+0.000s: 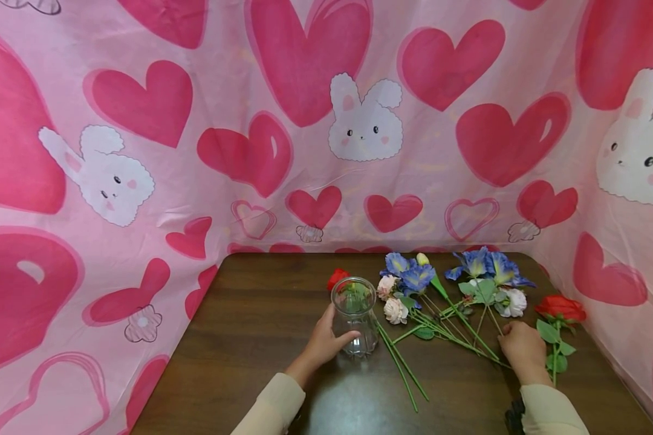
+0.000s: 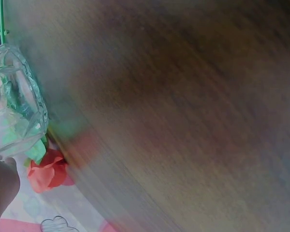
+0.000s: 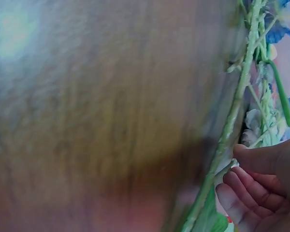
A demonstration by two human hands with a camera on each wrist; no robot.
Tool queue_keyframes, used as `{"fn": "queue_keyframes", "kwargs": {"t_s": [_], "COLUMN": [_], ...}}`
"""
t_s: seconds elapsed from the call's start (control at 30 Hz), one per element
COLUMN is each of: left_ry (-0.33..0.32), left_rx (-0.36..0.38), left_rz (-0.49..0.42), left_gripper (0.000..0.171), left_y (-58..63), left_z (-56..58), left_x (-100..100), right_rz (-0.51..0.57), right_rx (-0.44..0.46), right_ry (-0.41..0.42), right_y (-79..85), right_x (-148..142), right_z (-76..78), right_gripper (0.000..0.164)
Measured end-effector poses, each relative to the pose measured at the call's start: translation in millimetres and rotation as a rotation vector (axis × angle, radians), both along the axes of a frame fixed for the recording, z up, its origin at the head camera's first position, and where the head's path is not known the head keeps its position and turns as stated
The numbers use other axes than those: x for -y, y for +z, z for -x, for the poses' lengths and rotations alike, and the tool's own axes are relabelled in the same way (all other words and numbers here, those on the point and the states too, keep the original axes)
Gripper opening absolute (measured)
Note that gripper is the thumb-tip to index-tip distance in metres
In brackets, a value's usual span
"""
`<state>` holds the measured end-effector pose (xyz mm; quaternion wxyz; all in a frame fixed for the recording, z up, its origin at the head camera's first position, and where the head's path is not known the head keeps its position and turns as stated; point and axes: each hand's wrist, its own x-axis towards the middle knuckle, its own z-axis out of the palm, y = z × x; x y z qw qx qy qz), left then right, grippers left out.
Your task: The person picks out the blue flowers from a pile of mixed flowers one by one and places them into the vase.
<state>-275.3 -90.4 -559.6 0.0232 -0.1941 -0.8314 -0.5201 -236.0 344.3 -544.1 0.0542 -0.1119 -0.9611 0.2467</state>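
A clear glass vase (image 1: pixel 363 341) stands on the table, and my left hand (image 1: pixel 326 338) holds it from the left, thumb across its front. In the left wrist view the vase (image 2: pixel 41 104) shows at the left edge, with part of the hand (image 2: pixel 2 186) below. My right hand (image 1: pixel 524 351) is at the right-hand flowers, pinching a thin stem (image 1: pixel 494 320) between thumb and fingers. The right wrist view shows the stem's cut end at the fingertips of that hand (image 3: pixel 261 183). Blue irises (image 1: pixel 490 266) and a white flower (image 1: pixel 514 302) lie just beyond it.
A red rose (image 1: pixel 560 308) lies right of my right hand. Another red rose (image 1: pixel 337 279) is behind the vase, its green stems (image 1: pixel 402 368) reaching forward. Blue irises (image 1: pixel 413 275), pale pink flowers (image 1: pixel 396 310) and a yellow bud (image 1: pixel 422 259) lie mid-table. Heart-patterned cloth (image 1: pixel 315 169) surrounds the table.
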Motion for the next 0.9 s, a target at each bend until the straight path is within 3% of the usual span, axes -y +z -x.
{"fn": "queue_keyframes", "kwargs": {"t_s": [0.33, 0.9], "left_ry": [0.0, 0.005], "left_rx": [-0.005, -0.038], "left_rz": [0.003, 0.015], "left_gripper": [0.085, 0.084], "left_y": [0.2, -1.2], "left_z": [0.2, 0.5], "left_x": [0.7, 0.1], "right_rz": [0.068, 0.16], "right_rx": [-0.085, 0.004], "right_ry": [-0.058, -0.067], "right_y": [4.7, -11.8], "right_x": [14.0, 24.0], "right_z": [11.3, 17.5], "right_gripper": [0.022, 0.028]}}
